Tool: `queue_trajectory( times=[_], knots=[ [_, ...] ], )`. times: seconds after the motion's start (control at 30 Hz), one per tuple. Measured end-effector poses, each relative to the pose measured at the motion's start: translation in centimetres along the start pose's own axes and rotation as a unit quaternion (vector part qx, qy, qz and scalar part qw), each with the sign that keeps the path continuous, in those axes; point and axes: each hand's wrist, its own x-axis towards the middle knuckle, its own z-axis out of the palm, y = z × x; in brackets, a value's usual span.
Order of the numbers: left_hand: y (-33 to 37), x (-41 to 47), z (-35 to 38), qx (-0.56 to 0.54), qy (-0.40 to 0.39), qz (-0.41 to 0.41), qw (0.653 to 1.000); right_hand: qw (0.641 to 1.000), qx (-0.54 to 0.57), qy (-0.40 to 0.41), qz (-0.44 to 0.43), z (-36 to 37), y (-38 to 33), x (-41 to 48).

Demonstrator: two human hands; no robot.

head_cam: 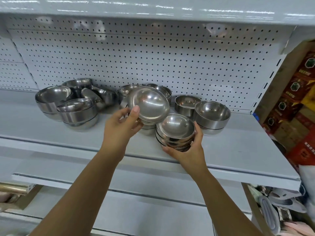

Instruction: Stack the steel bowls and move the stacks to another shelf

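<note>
My left hand (pixel 121 124) grips a tilted steel bowl (pixel 150 103) by its rim, lifted above the grey shelf (pixel 238 150). Just to its right, my right hand (pixel 190 149) is wrapped around a short stack of nested steel bowls (pixel 175 132) at the shelf's front. More steel bowls stand on the shelf: a jumbled group at the left (pixel 71 103), a pair behind the tilted bowl (pixel 162 91), and two stacks at the right (pixel 212 114), (pixel 186 104).
A white pegboard back panel (pixel 153 53) closes the shelf behind, with another shelf (pixel 153 7) overhead. A lower shelf (pixel 119 201) lies below my arms. Red and brown cartons (pixel 296 103) stand to the right, and packaged goods (pixel 281 205) sit at the lower right.
</note>
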Motion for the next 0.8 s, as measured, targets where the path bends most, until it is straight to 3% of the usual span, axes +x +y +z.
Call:
queue_trajectory(
  times=[0.13, 0.3, 0.57, 0.8],
  knots=[
    [0.0, 0.7, 1.3, 0.053, -0.044, -0.056, 0.996, 1.000, 0.005, 0.000, 0.000, -0.1, 0.0, 0.0],
    [0.5, 1.8, 2.7, 0.099, -0.042, -0.073, 0.992, 1.000, 0.004, -0.006, -0.002, -0.3, -0.1, -0.1],
    [-0.6, 2.2, 2.8, 0.190, -0.043, -0.045, 0.980, 1.000, -0.003, -0.008, -0.015, -0.5, -0.2, -0.1],
    [-2.1, 2.1, 3.5, 0.259, -0.018, 0.040, 0.965, 1.000, -0.003, -0.008, -0.018, -0.5, -0.1, -0.1]
  ],
)
